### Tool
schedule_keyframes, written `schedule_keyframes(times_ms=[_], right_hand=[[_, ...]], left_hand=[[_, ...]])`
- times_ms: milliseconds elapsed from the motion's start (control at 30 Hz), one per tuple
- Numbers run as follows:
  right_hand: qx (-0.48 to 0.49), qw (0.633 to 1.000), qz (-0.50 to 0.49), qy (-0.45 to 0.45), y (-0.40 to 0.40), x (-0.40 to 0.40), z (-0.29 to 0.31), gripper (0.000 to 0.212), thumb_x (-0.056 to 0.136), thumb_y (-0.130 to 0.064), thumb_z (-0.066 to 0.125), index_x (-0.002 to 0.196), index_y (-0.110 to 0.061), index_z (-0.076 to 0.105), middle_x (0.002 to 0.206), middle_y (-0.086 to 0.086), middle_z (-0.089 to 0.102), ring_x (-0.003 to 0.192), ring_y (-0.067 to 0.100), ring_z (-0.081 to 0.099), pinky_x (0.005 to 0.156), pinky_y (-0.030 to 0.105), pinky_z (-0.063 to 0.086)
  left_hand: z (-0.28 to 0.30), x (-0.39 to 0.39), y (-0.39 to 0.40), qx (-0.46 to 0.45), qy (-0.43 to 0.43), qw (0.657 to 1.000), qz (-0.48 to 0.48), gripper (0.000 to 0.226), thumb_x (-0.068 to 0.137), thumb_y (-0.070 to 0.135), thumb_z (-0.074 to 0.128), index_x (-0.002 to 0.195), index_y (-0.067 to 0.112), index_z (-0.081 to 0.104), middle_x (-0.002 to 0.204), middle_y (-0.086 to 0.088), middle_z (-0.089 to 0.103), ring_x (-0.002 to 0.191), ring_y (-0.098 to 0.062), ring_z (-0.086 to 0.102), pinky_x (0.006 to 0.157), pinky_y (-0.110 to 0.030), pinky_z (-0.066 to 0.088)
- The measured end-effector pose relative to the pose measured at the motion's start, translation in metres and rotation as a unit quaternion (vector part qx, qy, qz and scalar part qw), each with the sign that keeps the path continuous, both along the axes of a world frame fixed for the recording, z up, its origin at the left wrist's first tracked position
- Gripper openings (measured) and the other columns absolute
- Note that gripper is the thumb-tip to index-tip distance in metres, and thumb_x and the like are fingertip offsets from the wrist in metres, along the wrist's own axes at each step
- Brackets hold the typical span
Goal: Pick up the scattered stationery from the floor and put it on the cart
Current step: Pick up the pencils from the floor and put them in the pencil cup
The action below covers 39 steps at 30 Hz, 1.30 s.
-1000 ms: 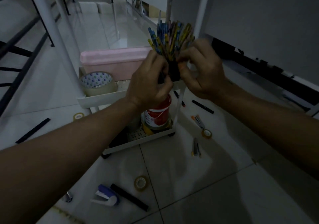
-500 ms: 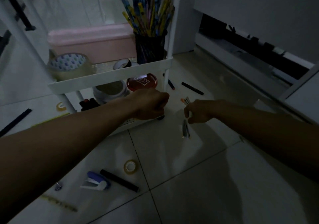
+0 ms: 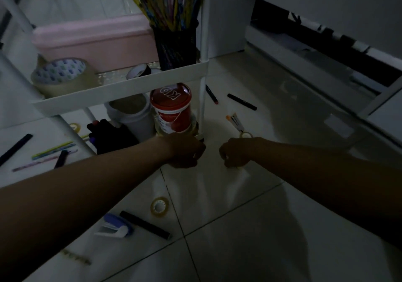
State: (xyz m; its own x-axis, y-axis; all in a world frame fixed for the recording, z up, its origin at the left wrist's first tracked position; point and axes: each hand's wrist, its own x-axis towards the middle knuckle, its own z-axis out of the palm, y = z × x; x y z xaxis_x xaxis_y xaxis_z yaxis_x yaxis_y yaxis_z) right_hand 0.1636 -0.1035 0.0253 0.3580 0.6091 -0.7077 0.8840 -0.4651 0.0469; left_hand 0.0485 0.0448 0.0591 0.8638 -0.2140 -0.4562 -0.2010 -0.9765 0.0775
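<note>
Both hands dropped from the pen cup [image 3: 175, 49] on the cart [image 3: 121, 89] to the floor since a second ago. Right hand [image 3: 236, 152] curled over the spot where pens lay; its hold is hidden. Left hand [image 3: 185, 152] closed, contents unclear. Pinch low, lift level. Glossy tile floor [image 3: 239, 227], dim room: tape roll [image 3: 159, 205], stapler [image 3: 115, 227] nearer than both hands.

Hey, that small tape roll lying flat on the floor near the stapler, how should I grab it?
Come straight down on the small tape roll. It lies flat with its open core facing up, so put one finger in the hole and the thumb on the outer rim. It lies clear of the black marker.
</note>
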Motion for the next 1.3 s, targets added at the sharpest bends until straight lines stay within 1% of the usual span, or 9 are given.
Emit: schedule_keyframes(times_ms=[233, 333, 600, 733, 833, 933, 1167, 1267, 1300], right_hand=[[0.019, 0.992, 0.119, 0.030, 0.021, -0.033, -0.028, 0.035, 0.100, -0.029, 0.046, 0.129, -0.011, 0.049, 0.133, 0.014, 0.046, 0.115, 0.029, 0.050, 0.093, 0.036, 0.043], [0.044, 0.984, 0.163, 0.053, 0.041, -0.056, -0.038, 0.033, 0.099, -0.030, 0.047, 0.126, -0.012, 0.050, 0.130, 0.014, 0.048, 0.114, 0.029, 0.050, 0.089, 0.033, 0.042], [0.135, 0.949, 0.274, 0.079, 0.096, -0.116, -0.046, 0.026, 0.096, -0.028, 0.050, 0.113, -0.008, 0.057, 0.116, 0.013, 0.057, 0.104, 0.029, 0.055, 0.080, 0.034, 0.044], [0.128, 0.945, 0.287, 0.096, 0.117, -0.145, -0.062, 0.025, 0.095, -0.028, 0.051, 0.113, -0.011, 0.056, 0.115, 0.012, 0.058, 0.100, 0.028, 0.056, 0.073, 0.031, 0.041], [0.125, 0.944, 0.285, 0.107, 0.132, -0.164, -0.071, 0.027, 0.095, -0.031, 0.049, 0.116, -0.014, 0.053, 0.118, 0.010, 0.055, 0.102, 0.027, 0.054, 0.074, 0.029, 0.038], [0.167, 0.939, 0.282, 0.108, 0.150, -0.182, -0.074, 0.030, 0.095, -0.032, 0.049, 0.119, -0.015, 0.051, 0.120, 0.009, 0.052, 0.104, 0.028, 0.054, 0.079, 0.033, 0.040], [0.290, 0.902, 0.310, 0.073, 0.206, -0.228, -0.078, 0.029, 0.094, -0.026, 0.049, 0.118, -0.011, 0.053, 0.115, 0.008, 0.055, 0.095, 0.029, 0.057, 0.067, 0.033, 0.039], [0.300, 0.903, 0.302, 0.062, 0.227, -0.241, -0.084, 0.031, 0.095, -0.023, 0.049, 0.121, -0.008, 0.051, 0.121, 0.012, 0.049, 0.096, 0.031, 0.056, 0.068, 0.036, 0.043], [0.299, 0.906, 0.295, 0.054, 0.234, -0.245, -0.085, 0.033, 0.094, -0.021, 0.050, 0.125, -0.007, 0.049, 0.123, 0.013, 0.046, 0.097, 0.031, 0.056, 0.069, 0.037, 0.044]], left_hand=[[-0.016, -0.033, 0.006, 0.036, 0.085, 0.996, 0.015, 0.027, 0.096, 0.030, 0.050, 0.117, 0.012, 0.051, 0.120, -0.007, 0.054, 0.100, -0.021, 0.053, 0.073, -0.029, 0.038], [-0.020, -0.058, 0.016, 0.062, 0.117, 0.991, 0.021, 0.035, 0.098, 0.032, 0.048, 0.126, 0.012, 0.048, 0.128, -0.009, 0.051, 0.112, -0.025, 0.051, 0.082, -0.032, 0.040], [-0.027, -0.131, 0.061, 0.085, 0.138, 0.981, 0.111, 0.037, 0.097, 0.031, 0.048, 0.128, 0.013, 0.047, 0.132, -0.011, 0.048, 0.119, -0.027, 0.049, 0.094, -0.034, 0.041], [-0.039, -0.167, 0.084, 0.097, 0.161, 0.974, 0.128, 0.040, 0.097, 0.035, 0.049, 0.129, 0.010, 0.047, 0.132, -0.014, 0.050, 0.118, -0.030, 0.051, 0.094, -0.036, 0.041], [-0.047, -0.190, 0.102, 0.109, 0.184, 0.966, 0.148, 0.041, 0.097, 0.035, 0.049, 0.129, 0.010, 0.048, 0.131, -0.013, 0.051, 0.116, -0.030, 0.054, 0.095, -0.038, 0.045], [-0.048, -0.204, 0.122, 0.096, 0.185, 0.960, 0.188, 0.041, 0.098, 0.033, 0.047, 0.131, 0.009, 0.048, 0.131, -0.013, 0.052, 0.116, -0.029, 0.054, 0.092, -0.036, 0.044], [-0.055, -0.235, 0.176, 0.100, 0.147, 0.945, 0.273, 0.031, 0.095, 0.029, 0.050, 0.120, 0.010, 0.054, 0.118, -0.012, 0.056, 0.103, -0.028, 0.059, 0.088, -0.040, 0.051], [-0.061, -0.248, 0.195, 0.120, 0.140, 0.933, 0.309, 0.027, 0.093, 0.029, 0.053, 0.112, 0.011, 0.057, 0.104, -0.009, 0.058, 0.090, -0.026, 0.059, 0.079, -0.038, 0.054], [-0.065, -0.253, 0.200, 0.128, 0.136, 0.929, 0.321, 0.028, 0.092, 0.029, 0.054, 0.113, 0.011, 0.057, 0.105, -0.009, 0.059, 0.090, -0.025, 0.059, 0.074, -0.036, 0.052]])
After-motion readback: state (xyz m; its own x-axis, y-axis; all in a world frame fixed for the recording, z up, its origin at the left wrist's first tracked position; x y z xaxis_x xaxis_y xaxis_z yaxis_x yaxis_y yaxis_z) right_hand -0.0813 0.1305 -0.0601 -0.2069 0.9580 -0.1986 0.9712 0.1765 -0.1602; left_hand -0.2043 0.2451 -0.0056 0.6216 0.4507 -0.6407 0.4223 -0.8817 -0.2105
